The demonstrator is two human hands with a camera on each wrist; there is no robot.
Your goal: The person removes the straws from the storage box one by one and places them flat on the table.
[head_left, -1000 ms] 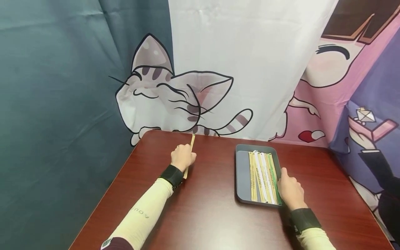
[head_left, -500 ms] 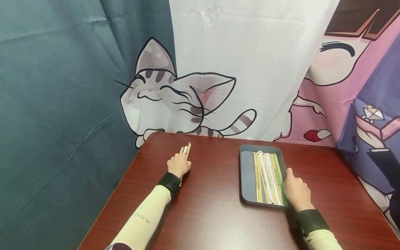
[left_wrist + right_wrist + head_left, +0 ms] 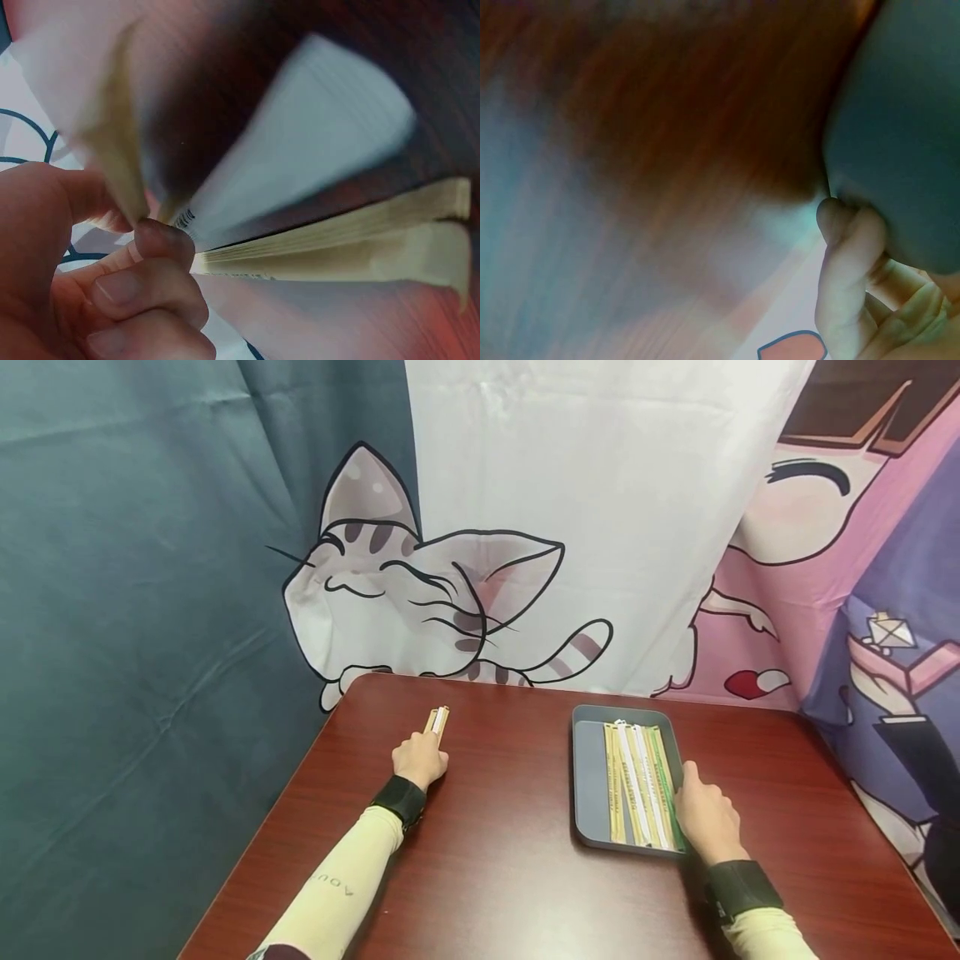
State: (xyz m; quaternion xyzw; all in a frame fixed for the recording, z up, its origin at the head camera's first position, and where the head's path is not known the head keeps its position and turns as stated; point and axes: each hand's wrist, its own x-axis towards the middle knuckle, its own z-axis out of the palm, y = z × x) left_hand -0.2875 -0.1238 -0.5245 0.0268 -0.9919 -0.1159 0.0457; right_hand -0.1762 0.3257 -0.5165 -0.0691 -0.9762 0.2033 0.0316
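Note:
My left hand (image 3: 420, 760) holds a small bunch of long slim packets (image 3: 437, 720) over the left half of the table. In the left wrist view, a white packet (image 3: 322, 112) and yellow packets (image 3: 337, 251) fan out beyond the curled fingers, and one more yellow packet (image 3: 120, 120) sticks out by the thumb. On the right, my right hand (image 3: 707, 814) grips the right side of a grey tray (image 3: 588, 785), thumb at the rim. Several yellow, white and green packets (image 3: 637, 785) lie side by side in the tray's right part. The right wrist view shows bent fingers (image 3: 855, 247) against the tray's outer wall.
Both hands are over a reddish-brown wooden table (image 3: 495, 860). Behind it hangs a printed cloth (image 3: 517, 585) with a cartoon cat, and a dark green cloth (image 3: 150, 610) covers the left side. Inside the tray, the packets leave a bare strip at the left.
The left hand has shifted a little left and nearer. The bunch first showed as one yellow packet and now shows white and yellow ends spread. The right hand stays at the tray.

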